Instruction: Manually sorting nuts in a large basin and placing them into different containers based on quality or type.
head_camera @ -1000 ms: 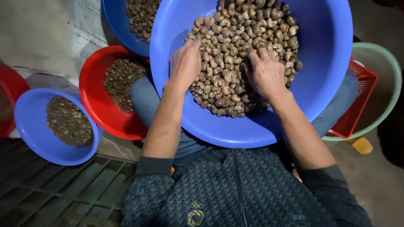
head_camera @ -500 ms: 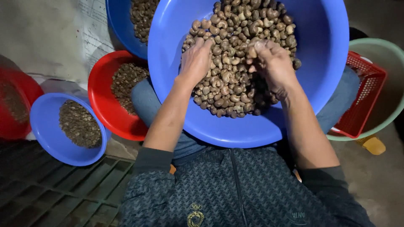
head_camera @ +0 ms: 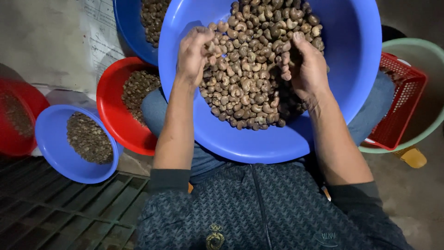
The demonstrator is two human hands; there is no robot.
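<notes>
The cashew nuts lie heaped in the big blue basin on the person's lap. Both hands, flat on the heap a second ago, have lifted: the left hand now curls its fingers around a few nuts, while the right hand cups others, so picking has replaced spreading.

To my left I see a red bowl of small nuts, with a small blue bowl just beside it. On the right, a red mesh basket sits inside a pale green basin. A dark metal grate covers the floor below.
</notes>
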